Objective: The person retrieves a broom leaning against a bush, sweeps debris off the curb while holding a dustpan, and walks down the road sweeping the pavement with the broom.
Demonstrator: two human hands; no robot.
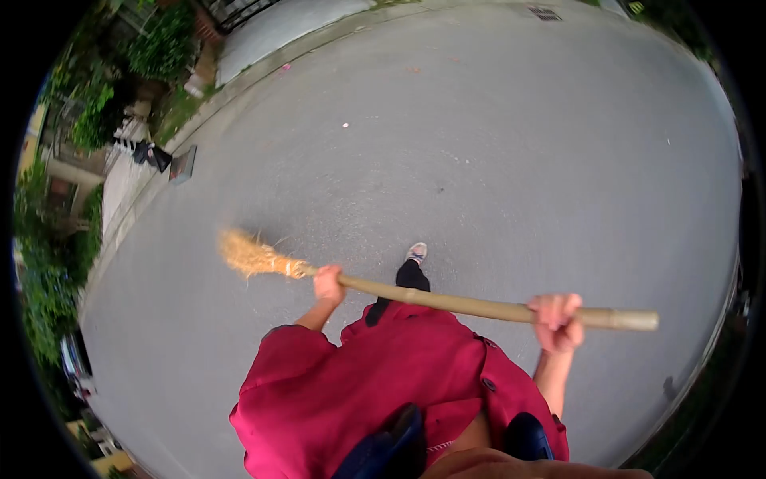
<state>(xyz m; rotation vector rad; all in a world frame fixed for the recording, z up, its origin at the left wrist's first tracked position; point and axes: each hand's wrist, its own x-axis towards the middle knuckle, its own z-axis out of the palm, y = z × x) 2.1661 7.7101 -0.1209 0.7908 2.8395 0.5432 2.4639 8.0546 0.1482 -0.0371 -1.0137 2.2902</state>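
Where the bristles [251, 254] end, the left hand [329, 285] grips the broom [375, 287]. The right hand [557, 321] clasps it near the butt [634, 320].

Green bushes [163, 52] and a pale driveway [267, 36] adjoin the curb [249, 74].

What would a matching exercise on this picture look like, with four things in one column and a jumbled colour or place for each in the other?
Column one:
1. Left hand
2. Right hand
3. Bristles
4. Top

Column two:
A. deep red
B. around the pole, close to its bare end
C. straw yellow
D. around the pole, close to the broom's sweeping end

Right pairs: 1-D, 2-B, 3-C, 4-A
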